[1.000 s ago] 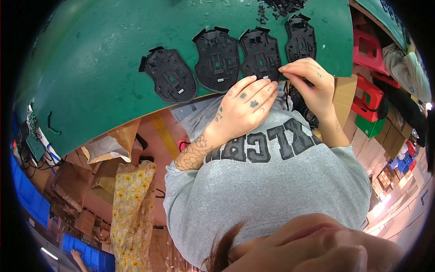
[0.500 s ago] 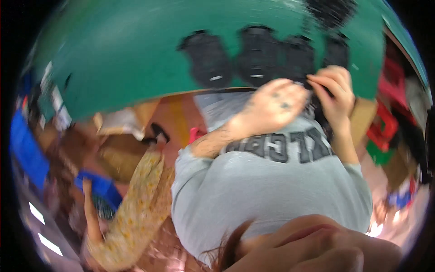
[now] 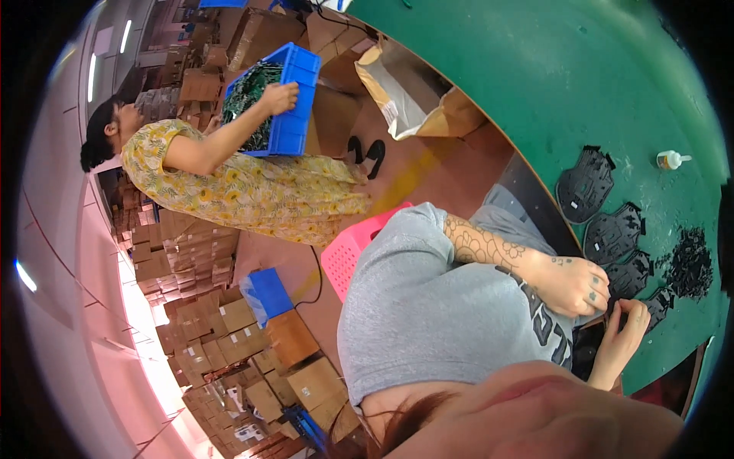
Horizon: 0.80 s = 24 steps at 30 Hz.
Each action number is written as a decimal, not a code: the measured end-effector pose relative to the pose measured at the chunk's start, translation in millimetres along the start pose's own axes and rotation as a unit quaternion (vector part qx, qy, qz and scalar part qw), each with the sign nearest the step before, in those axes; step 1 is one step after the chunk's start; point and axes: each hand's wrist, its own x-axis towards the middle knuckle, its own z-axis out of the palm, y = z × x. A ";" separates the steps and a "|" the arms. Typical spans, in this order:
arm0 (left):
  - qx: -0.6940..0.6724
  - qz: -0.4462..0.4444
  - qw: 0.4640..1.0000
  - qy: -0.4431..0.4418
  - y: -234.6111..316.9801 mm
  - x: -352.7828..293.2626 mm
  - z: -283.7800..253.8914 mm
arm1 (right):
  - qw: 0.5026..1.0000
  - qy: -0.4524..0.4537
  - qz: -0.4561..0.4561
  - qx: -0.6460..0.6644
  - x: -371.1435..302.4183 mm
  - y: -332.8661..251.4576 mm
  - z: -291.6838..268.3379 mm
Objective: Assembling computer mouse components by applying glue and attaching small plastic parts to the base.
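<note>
My left hand (image 3: 572,284), tattooed on its back, is closed with its fingers curled under at the edge of the green table (image 3: 527,84). Whatever lies in it is hidden. Just to its right, my right hand (image 3: 625,335) has its thumb and fingers drawn together, and any small thing between them is too small to make out. Beyond the hands lies a row of several flat black plastic shells, among them a far one (image 3: 585,183), a middle one (image 3: 614,232) and a nearer one (image 3: 630,275) partly behind my left hand. A heap of small black pieces (image 3: 692,264) sits to their right.
A small white bottle with a nozzle (image 3: 669,160) stands on the table. A person in a yellow patterned dress (image 3: 252,191) carries a blue crate (image 3: 304,99) of green pieces at left. An open paper sack (image 3: 413,99), a pink basket (image 3: 348,256) and stacked cartons (image 3: 199,268) are around.
The view has swung left, so the table and shells now lie farther right and the crate carrier shows fully. My hands stay close together at the table edge.
</note>
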 end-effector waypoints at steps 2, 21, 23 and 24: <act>-0.011 0.000 1.000 -0.010 -1.9 1.4 1.9 | 1.000 -0.024 -0.009 -0.004 5.6 -0.9 -3.9; 0.113 0.051 0.990 -0.071 11.1 11.9 4.4 | 0.994 0.091 -0.036 -0.040 49.1 27.7 -7.5; 0.140 0.042 0.988 -0.057 12.7 12.4 6.8 | 0.994 0.102 -0.033 -0.002 51.7 34.0 -3.1; 0.157 0.035 0.985 -0.065 12.0 12.2 7.4 | 0.994 0.107 -0.039 0.003 53.0 34.9 -2.7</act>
